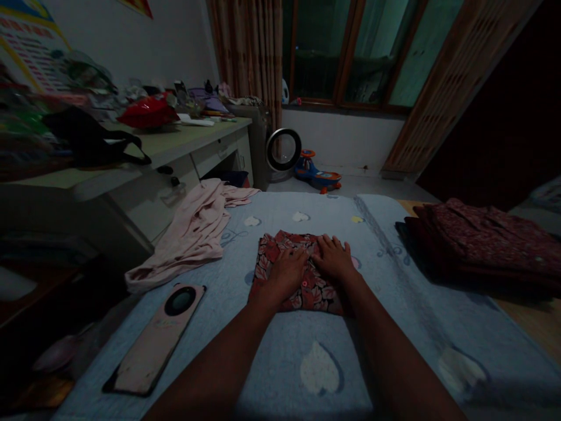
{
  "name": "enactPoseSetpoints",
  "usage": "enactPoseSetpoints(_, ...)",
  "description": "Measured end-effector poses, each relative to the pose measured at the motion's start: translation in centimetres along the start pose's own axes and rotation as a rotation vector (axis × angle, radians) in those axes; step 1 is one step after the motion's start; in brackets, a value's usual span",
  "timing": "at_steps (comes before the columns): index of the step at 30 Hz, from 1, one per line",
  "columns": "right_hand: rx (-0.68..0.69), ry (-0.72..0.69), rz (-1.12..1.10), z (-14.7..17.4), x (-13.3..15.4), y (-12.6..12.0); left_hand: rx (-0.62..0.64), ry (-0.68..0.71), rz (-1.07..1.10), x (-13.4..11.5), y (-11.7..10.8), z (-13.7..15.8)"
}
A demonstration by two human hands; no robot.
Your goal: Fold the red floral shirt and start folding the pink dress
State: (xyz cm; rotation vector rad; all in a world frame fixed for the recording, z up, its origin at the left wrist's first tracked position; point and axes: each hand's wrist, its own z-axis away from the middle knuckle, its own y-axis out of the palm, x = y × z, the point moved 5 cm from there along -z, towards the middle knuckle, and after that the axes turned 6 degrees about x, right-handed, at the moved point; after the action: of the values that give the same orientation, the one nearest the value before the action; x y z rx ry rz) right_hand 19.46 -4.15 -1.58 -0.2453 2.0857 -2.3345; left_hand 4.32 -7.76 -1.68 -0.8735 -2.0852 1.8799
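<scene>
A folded red and black leaf-patterned shirt (315,299) with a small button lies on the blue bedspread (263,362). My left hand (289,272) rests flat on the middle of the shirt, fingers stretched forward. On the shirt's upper right part lies my right hand (335,257), palm down with its fingers spread. Neither hand grips anything. Left of the shirt are a crumpled pale pink garment (193,228) and a phone in a pale case (153,345), back side up.
Folded dark red clothes (491,240) are stacked at the right. A cluttered desk (175,146) runs along the left. Past the bed stand a washing machine with its round door (284,153) swung out and a blue ride-on toy (315,172).
</scene>
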Motion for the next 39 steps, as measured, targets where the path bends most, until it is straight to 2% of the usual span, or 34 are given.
enactPoseSetpoints(2, 0.001, 0.033, -0.012, 0.1, -1.0, -0.5, 0.002, 0.000, -0.016, 0.0, 0.0, 0.1)
enactPoseSetpoints(4, -0.068, 0.032, -0.031, 0.8, -1.6, -1.3, -0.009, 0.004, -0.027, 0.0, 0.0, 0.1)
enactPoseSetpoints(7, -0.187, -0.079, -0.090, 2.5, -1.5, -2.2, -0.043, 0.018, -0.009, 0.1, -0.2, 0.1)
enactPoseSetpoints(10, -0.229, -0.220, -0.143, 3.9, -0.4, -2.2, -0.080, 0.018, 0.007, 0.2, -0.6, 0.1)
enactPoseSetpoints(12, -0.243, -0.255, -0.138, 4.4, 0.3, -1.7, -0.090, 0.040, 0.005, 0.0, -1.0, 0.1)
enactPoseSetpoints(15, -0.230, -0.230, -0.104, 4.5, 0.7, -0.8, -0.041, 0.090, 0.016, -0.4, -1.2, 0.2)
enactPoseSetpoints(19, -0.197, -0.180, -0.094, 4.4, 0.5, -0.2, 0.015, 0.078, 0.042, -0.3, -1.0, 0.4)
enactPoseSetpoints(32, -0.116, -0.033, -0.050, 4.5, -0.2, 1.1, -0.026, 0.113, 0.007, -0.6, -1.7, 0.7)
enactPoseSetpoints(36, -0.196, -0.054, -0.085, 4.6, -0.4, 0.6, -0.022, 0.119, -0.003, -1.0, -2.3, 0.9)
enactPoseSetpoints(39, -0.348, -0.167, -0.125, 5.0, 0.1, -0.5, 0.021, 0.074, -0.015, -1.3, -2.5, 1.1)
